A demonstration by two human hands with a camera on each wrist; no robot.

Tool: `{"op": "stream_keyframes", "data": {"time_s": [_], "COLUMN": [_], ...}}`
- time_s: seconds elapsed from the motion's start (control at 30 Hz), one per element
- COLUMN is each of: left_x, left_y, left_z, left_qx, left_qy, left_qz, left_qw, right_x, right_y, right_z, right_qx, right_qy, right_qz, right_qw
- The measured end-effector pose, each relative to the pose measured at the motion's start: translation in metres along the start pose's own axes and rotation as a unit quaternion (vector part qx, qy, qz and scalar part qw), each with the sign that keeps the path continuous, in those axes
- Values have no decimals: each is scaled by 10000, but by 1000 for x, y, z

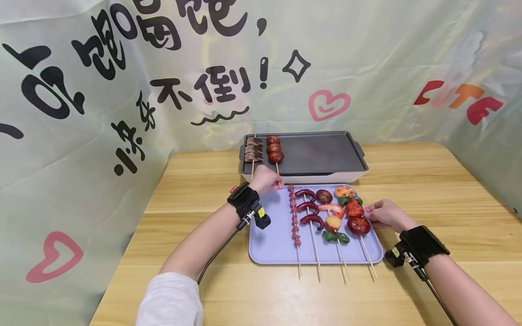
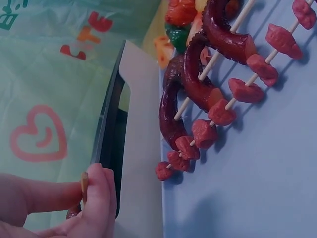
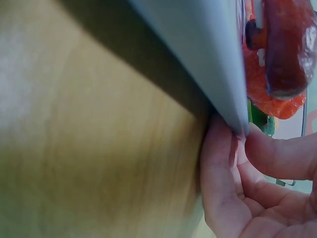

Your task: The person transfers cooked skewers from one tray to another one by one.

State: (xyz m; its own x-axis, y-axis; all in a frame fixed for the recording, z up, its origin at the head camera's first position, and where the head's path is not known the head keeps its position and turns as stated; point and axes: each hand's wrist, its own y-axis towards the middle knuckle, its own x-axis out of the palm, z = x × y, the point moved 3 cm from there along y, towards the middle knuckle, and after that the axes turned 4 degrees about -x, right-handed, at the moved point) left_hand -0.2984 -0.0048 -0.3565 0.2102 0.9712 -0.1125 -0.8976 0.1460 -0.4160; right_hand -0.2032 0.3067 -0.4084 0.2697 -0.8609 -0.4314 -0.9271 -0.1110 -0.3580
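My left hand [image 1: 265, 178] is at the front edge of the dark grill plate [image 1: 322, 151], pinching the wooden stick of a mushroom skewer [image 1: 274, 148]. Three brown mushroom caps lie on the plate's left part. In the left wrist view the stick's end [image 2: 84, 186] shows between thumb and fingers. Beside the mushrooms, at the far left, lies a skewer of dark-and-pink slices [image 1: 253, 150]. My right hand [image 1: 389, 214] grips the right rim of a pale lilac tray [image 1: 269, 240], thumb above and fingers below the rim in the right wrist view.
On the tray lie a skewer of small red pieces [image 1: 294, 217], a tentacle skewer [image 1: 311, 220], a mixed skewer with a shrimp [image 1: 335, 209] and another with a mushroom [image 1: 359, 225]. Their sticks overhang the front rim. A printed cloth [image 1: 285, 104] hangs behind the wooden table [image 1: 195, 199].
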Motion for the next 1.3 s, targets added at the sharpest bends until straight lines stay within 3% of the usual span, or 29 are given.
{"op": "stream_keyframes", "data": {"time_s": [0.3,0.53,0.83,1.0,1.13,1.3], "left_x": [1,2,1,0,-1,-2], "left_y": [3,3,5,6,7,3], "left_z": [-2,-2,-2,-1,1,1], "left_qx": [14,23,-32,-42,-143,-276], "left_qy": [-55,-122,-29,-102,-415,-415], "left_qz": [93,102,155,-70,-321,-421], "left_qw": [9999,9999,9999,9999,9985,9979], "right_x": [-1,-8,-1,0,0,0], "right_y": [5,16,4,2,1,1], "right_z": [7,25,6,3,2,3], "right_qx": [-58,-503,-106,-129,-104,-69], "right_qy": [27,585,104,135,190,178], "right_qz": [-19,-293,22,0,-21,-14], "right_qw": [10000,9966,9999,9998,9998,9998]}}
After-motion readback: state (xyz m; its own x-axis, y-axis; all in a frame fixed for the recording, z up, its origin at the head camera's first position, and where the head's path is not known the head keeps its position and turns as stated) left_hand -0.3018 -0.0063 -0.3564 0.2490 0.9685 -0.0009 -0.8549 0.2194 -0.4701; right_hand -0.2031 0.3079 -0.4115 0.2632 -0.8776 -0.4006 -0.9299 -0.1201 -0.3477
